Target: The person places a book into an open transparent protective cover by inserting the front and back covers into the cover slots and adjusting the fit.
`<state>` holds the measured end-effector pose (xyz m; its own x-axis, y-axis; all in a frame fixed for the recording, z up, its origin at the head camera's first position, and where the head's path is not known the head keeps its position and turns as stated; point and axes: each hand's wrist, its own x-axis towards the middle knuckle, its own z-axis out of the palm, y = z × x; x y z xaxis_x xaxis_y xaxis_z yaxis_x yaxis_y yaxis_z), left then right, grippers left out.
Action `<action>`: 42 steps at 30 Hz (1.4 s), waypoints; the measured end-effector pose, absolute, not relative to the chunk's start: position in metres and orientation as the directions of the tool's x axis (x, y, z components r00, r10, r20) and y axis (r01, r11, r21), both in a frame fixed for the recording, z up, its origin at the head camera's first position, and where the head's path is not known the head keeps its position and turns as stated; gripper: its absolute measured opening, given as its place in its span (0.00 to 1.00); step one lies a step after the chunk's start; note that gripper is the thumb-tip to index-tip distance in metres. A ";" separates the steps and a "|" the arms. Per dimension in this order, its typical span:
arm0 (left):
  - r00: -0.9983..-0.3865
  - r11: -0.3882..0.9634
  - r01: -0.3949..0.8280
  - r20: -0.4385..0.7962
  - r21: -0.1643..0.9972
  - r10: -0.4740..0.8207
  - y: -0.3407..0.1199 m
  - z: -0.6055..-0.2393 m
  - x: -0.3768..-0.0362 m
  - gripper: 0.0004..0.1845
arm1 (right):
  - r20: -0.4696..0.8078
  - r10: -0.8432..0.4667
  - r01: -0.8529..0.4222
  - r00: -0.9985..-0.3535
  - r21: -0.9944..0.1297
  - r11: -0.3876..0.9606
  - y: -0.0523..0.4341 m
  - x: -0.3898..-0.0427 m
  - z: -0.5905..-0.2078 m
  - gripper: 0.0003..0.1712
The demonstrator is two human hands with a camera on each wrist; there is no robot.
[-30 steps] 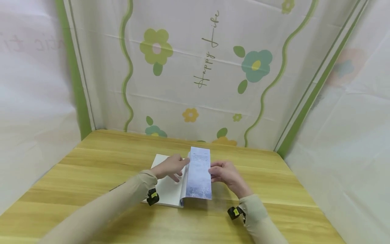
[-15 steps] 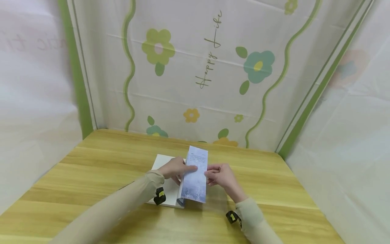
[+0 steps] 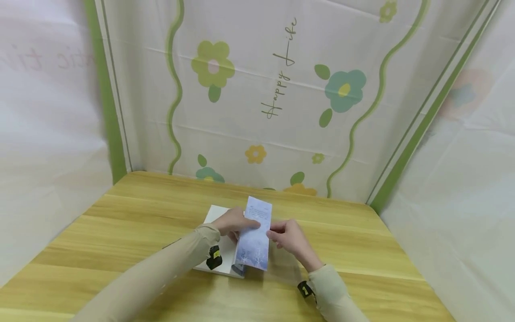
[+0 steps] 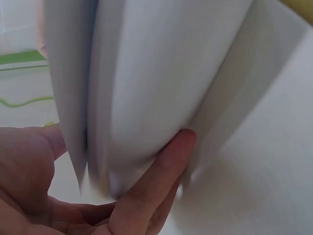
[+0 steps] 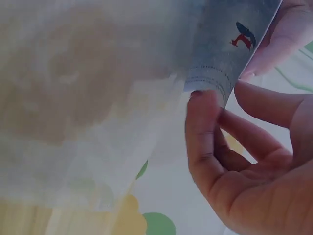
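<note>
A book (image 3: 219, 264) lies on the table with a white face up at its left. Its blue printed cover flap (image 3: 254, 243) stands raised along the right side. My left hand (image 3: 233, 221) grips this flap, thumb across the blue face and fingers behind it among white leaves (image 4: 161, 73). At the flap's right edge, my right hand (image 3: 290, 237) pinches between thumb and fingers. The right wrist view shows the flap's other side (image 5: 210, 54), with a small red figure. A translucent sheet (image 5: 73, 98) hangs beside that edge, overlapping the flap in this view.
The wooden table (image 3: 362, 259) extends around the book on all sides. Behind it hangs a white curtain (image 3: 241, 112) with flowers and lettering. More pale fabric (image 3: 462, 201) encloses the sides. A black camera sits on each wrist.
My left hand has moved right from the flap's left edge, and its thumb now lies over the blue face. The flap has shifted slightly left and tilted, with my right hand following its edge.
</note>
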<state>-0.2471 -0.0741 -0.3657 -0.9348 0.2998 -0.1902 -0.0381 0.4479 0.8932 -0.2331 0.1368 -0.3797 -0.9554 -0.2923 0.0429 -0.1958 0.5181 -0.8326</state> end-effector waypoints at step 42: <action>-0.945 0.648 -0.057 -0.250 0.760 0.211 -0.053 -0.369 -0.258 0.18 | -0.217 -0.556 -0.423 -0.802 -0.451 0.786 0.173 -0.240 -0.392 0.69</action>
<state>-0.2583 -0.0534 -0.3690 -0.9450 0.2109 -0.2500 -0.0565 0.6475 0.7599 -0.2395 0.1729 -0.3919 -0.8025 -0.5560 -0.2166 -0.4226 0.7859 -0.4514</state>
